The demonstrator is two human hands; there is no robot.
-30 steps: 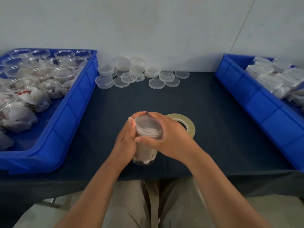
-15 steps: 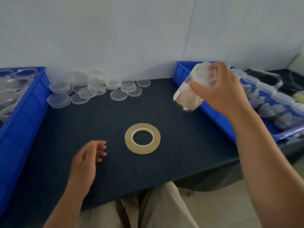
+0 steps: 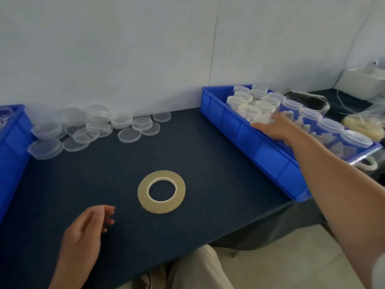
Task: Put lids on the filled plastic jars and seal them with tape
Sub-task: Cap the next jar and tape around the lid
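Reaching into the right-hand blue bin (image 3: pixel 253 142), the right hand (image 3: pixel 275 128) has carried the lidded jar (image 3: pixel 261 120) off the table's centre, where both hands clasped it a second ago, and now lies over it among the other lidded jars (image 3: pixel 331 125). In the inspector's judgement this unit is finished and being stowed, and the next open jar is due from the left-hand blue bin (image 3: pixel 11 134). The left hand (image 3: pixel 87 228) has come away from the jar and hangs near the table's front edge, fingers loosely curled and holding nothing. The tape roll (image 3: pixel 161 191) lies flat on the dark table (image 3: pixel 208 163), apart from both hands. Spare lids (image 3: pixel 93 128) are heaped against the wall. Motion blur hides the right fingertips, so whether they grip the jar or have let go cannot be told. No tape seal on the jar can be made out. The left-hand bin is cut off by the frame.
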